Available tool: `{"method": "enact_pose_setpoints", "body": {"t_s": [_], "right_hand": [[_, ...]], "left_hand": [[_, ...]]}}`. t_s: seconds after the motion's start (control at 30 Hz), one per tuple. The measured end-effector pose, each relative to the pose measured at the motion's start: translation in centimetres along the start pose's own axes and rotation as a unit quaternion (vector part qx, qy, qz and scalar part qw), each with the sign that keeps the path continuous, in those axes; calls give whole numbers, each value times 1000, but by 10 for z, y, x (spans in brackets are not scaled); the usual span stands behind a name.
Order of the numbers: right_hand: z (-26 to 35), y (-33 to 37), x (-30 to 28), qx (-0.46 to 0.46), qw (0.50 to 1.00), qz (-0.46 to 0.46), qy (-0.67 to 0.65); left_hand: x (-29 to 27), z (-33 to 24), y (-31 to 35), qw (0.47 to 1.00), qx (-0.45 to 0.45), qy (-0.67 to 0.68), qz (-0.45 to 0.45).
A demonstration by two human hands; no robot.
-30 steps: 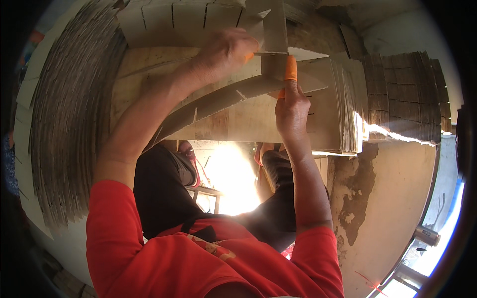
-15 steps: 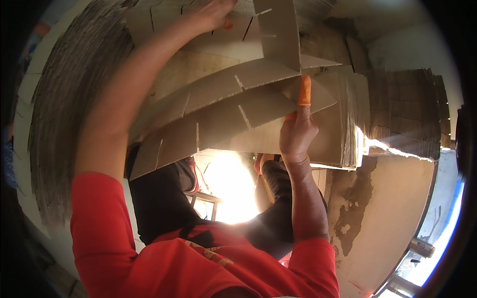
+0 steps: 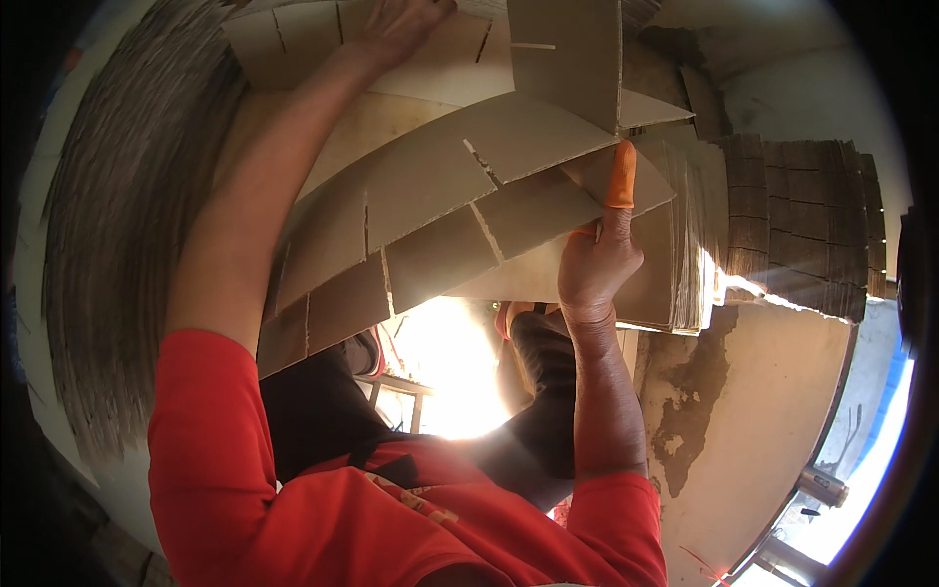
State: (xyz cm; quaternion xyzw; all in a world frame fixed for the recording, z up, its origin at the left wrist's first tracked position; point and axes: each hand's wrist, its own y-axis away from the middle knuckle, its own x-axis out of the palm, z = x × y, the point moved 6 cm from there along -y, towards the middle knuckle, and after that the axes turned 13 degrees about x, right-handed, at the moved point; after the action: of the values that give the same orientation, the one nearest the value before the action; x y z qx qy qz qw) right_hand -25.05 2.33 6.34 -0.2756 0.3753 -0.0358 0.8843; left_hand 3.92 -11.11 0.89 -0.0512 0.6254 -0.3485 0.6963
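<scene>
My right hand (image 3: 599,266) grips the right ends of slotted cardboard strips, its thumb in an orange finger cot pressed against them. Two strips, an upper one (image 3: 421,191) and a lower one (image 3: 435,259), slant down to the left above my lap, their cut slots close to one another. A cardboard piece (image 3: 565,64) stands across them at their right end. My left hand (image 3: 406,27) reaches to the top edge of the view, closed at the far slotted strip (image 3: 440,73); its fingertips are partly hidden.
A tall stack of cardboard (image 3: 127,235) rises on the left. At right lie a pile of flat sheets (image 3: 690,235) and a stack of slotted strips (image 3: 807,215). Beyond my legs is a small stool (image 3: 399,386) in bright light. A metal cylinder (image 3: 824,486) is at lower right.
The cardboard strips and my right hand have shifted slightly right and up. The upper strip now bows more, with its slots closer to the lower strip's. My left hand has moved slightly left.
</scene>
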Motion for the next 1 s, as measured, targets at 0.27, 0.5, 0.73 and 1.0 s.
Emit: {"method": "enact_pose_setpoints", "body": {"t_s": [0.27, 0.5, 0.73, 1.0], "right_hand": [[5, 2, -4, 2, 999, 22, -23], [2, 8, -7, 14, 999, 41, -5], [-4, 8, -10, -8, 1000, 5, -11], [-12, 12, -5, -24, 999, 20, -13]], "left_hand": [[-47, -41, 2, 989, 79, 100, -73], [-65, -60, -5, 984, 38, 153, -81], [-83, -80, -12, 979, 56, 168, -101], [-99, -97, -11, 971, 83, 182, -132]]}}
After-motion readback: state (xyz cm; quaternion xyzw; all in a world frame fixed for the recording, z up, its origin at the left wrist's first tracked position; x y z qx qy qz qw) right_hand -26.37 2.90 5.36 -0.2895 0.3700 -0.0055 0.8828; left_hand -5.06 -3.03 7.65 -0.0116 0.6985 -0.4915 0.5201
